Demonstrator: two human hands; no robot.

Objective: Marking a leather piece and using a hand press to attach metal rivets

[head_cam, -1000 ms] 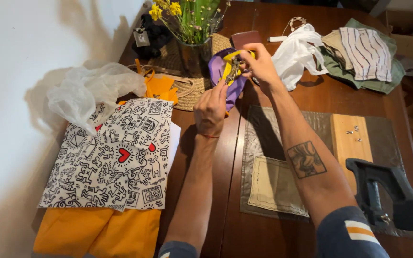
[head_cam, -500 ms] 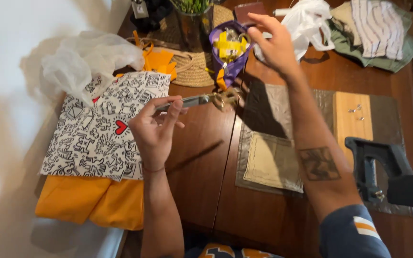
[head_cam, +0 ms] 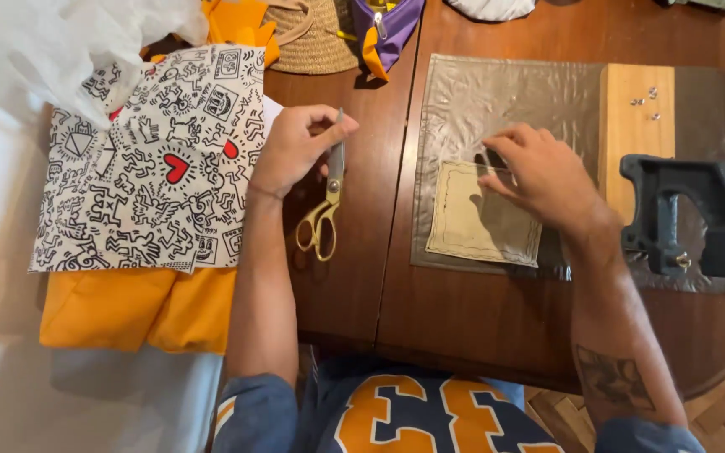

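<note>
Since half a second ago the right hand has come back from the purple pouch at the far edge and now lies on the tan square patch, while the left hand, which was pinching something small in mid-air, has picked up the scissors.

The left fingers are closed around the blades near the pivot, so the gold handles hang down toward the person, just above the dark wooden counter. The right fingers are spread and flat, pressing the upper right corner of the patch; they grip nothing. The patch rests on a grey-brown sheet of leather-like material, beside a wooden block carrying a few small metal studs. A black clamp-like press stands at the right edge.

This looks like the step of readying a cut on the patch. Next, the scissors would likely need turning so the handles sit in the hand, while the right hand keeps the patch from sliding.

To the left lie doodle-print fabric over orange cloth.
</note>
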